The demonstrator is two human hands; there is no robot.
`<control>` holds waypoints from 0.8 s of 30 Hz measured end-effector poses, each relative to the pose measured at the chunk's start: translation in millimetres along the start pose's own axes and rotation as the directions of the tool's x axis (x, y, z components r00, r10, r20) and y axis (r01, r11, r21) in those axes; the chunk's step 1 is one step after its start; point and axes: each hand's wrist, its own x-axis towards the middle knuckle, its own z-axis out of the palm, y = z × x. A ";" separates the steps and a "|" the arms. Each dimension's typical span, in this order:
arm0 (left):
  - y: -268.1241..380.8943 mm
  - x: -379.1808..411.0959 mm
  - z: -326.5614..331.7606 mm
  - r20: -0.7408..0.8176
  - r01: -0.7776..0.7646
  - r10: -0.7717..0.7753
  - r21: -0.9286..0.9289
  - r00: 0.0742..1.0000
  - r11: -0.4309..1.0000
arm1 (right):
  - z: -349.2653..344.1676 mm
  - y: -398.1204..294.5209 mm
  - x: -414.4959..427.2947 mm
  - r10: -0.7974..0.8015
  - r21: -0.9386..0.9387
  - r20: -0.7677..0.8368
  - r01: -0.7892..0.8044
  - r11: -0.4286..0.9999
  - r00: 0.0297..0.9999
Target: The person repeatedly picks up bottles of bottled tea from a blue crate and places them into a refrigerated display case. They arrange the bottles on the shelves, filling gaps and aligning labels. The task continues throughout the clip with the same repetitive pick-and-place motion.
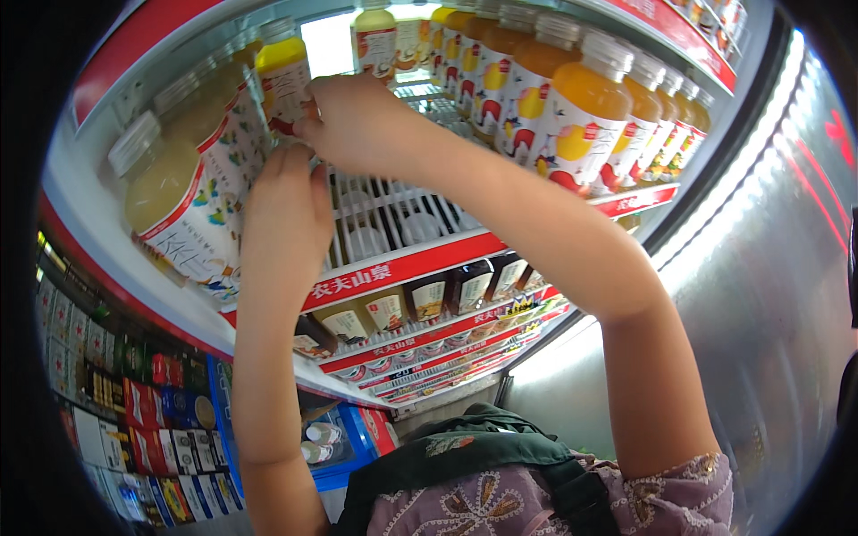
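Both my hands reach onto a wire shelf inside an upright drinks cooler. My right hand (352, 120) is at a bottle of yellow drink (285, 80), its fingertips by the label's right side; whether they grip it cannot be told. My left hand (288, 201) is lower, fingers together near the base of that bottle, beside a row of large pale-yellow drink bottles (181, 201). What its fingertips touch is hidden. Further back stands a pale bottle with a clear cap (375, 43). On the right are rows of orange drink bottles (583, 114).
Red-fronted shelf edges (402, 268) cross below my hands, with dark bottles (429, 298) on the shelf beneath. The open glass door (757, 321) stands at the right. A blue crate (362, 435) with bottles is low down, near stacked drink cartons (144, 402) at the left.
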 end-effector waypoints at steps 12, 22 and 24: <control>99.4 0.6 6.9 0.145 -0.188 0.254 -0.359 0.956 0.914 | -158.8 32.4 -163.9 0.074 -0.195 -0.701 -0.290 0.937 0.709; 132.7 14.2 61.3 -0.006 0.015 -0.033 -0.805 0.999 0.593 | -131.2 15.0 -137.6 -0.086 0.038 -0.525 0.124 0.992 0.846; 118.0 10.2 51.2 -0.055 -0.005 -0.073 -0.830 0.996 0.557 | -135.9 26.5 -131.6 -0.046 -0.007 -0.602 0.052 0.999 0.797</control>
